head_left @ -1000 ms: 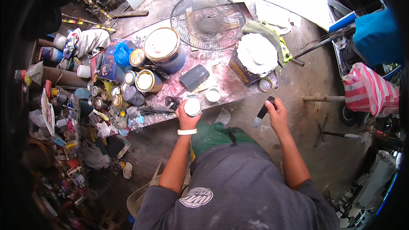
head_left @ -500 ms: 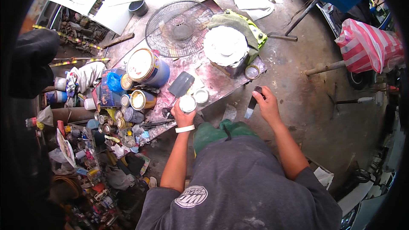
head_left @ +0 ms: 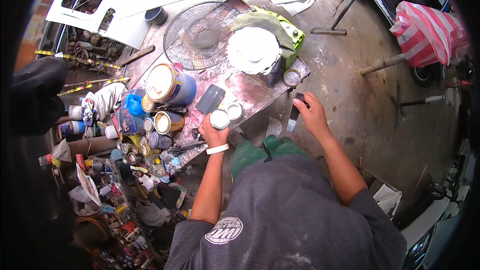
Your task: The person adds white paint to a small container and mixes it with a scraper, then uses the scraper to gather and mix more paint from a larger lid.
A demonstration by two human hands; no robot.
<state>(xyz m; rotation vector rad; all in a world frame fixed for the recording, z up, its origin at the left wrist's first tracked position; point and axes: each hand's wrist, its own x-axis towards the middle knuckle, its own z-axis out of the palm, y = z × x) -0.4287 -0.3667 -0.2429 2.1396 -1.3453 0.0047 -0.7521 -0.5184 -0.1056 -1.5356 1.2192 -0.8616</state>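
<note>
Cupping a can (head_left: 219, 119) (round, white-topped), left hand (head_left: 213, 137) curls.

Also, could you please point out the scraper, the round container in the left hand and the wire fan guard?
Scraper (head_left: 294, 114): head view, on the dark part above its pale tip.
Round container (head_left: 219, 119): head view, on its white top.
Wire fan guard (head_left: 204, 39): head view, on its central disc.

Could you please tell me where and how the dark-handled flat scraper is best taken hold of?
I would suggest the dark handle, coming from the right, as the right hand does. The dark-handled flat scraper slants in the picture with its handle uppermost and its pale tip lowest, so that grip should leave the tip clear.
</note>
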